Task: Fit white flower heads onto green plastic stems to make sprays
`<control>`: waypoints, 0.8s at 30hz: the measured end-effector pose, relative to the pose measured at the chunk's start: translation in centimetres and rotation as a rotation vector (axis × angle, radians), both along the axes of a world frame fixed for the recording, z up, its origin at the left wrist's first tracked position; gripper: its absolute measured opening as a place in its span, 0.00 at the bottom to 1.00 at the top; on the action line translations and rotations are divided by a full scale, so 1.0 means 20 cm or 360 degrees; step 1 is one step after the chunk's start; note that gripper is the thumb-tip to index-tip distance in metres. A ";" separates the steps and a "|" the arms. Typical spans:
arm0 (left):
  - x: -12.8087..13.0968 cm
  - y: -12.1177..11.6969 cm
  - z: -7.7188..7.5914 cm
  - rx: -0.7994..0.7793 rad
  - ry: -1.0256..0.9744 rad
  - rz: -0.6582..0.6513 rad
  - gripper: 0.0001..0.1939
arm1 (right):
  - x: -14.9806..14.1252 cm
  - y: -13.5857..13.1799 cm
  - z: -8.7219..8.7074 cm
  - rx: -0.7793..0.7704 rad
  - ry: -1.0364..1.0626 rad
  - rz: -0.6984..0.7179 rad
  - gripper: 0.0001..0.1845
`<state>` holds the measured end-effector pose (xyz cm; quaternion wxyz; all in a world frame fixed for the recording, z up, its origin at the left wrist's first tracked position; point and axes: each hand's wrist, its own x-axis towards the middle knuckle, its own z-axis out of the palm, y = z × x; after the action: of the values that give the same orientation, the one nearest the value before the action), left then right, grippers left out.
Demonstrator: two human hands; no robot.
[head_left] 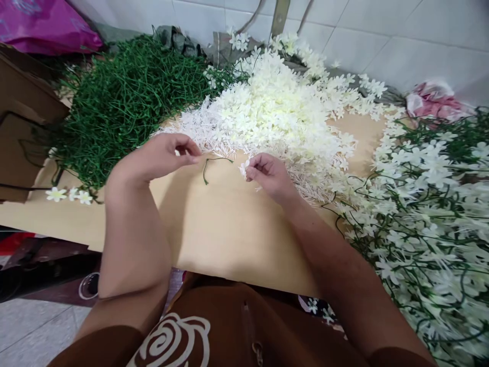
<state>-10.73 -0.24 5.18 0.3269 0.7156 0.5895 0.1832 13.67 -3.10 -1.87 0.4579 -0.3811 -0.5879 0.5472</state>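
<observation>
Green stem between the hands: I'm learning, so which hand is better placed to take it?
Probably the left hand: it is beside the green stem, though contact is unclear, while the right hand pinches a white flower.

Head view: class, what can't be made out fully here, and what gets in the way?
All in the head view:
White flower: partly hidden by the right hand.
Anything pinched by the left hand: too small to tell.
Magenta bag: cut off by the top and left edges; its own plastic hides any contents.
Heap of stemmed flowers: cut off by the right edge.
</observation>
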 end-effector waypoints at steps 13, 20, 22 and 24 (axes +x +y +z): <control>0.26 0.08 -0.30 0.0591 0.0261 -0.0276 0.07 | 0.07 0.03 -0.04 0.0011 -0.0204 -0.0240 0.20; 0.35 0.00 -0.24 0.0035 -0.0687 0.0065 0.05 | 0.07 0.01 0.00 -0.0287 0.0110 -0.0111 0.25; 0.39 -0.02 -0.22 -0.0135 -0.0826 0.0009 0.07 | 0.07 0.01 0.00 -0.0346 0.0147 -0.0103 0.25; 0.41 -0.03 -0.22 -0.0226 -0.0907 -0.0035 0.08 | 0.08 0.02 0.00 -0.0348 0.0153 -0.0112 0.25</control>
<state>-2.49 -0.91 0.88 0.5304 0.6170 0.4776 0.3315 15.25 -2.79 -1.93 0.4601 -0.4225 -0.4885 0.6093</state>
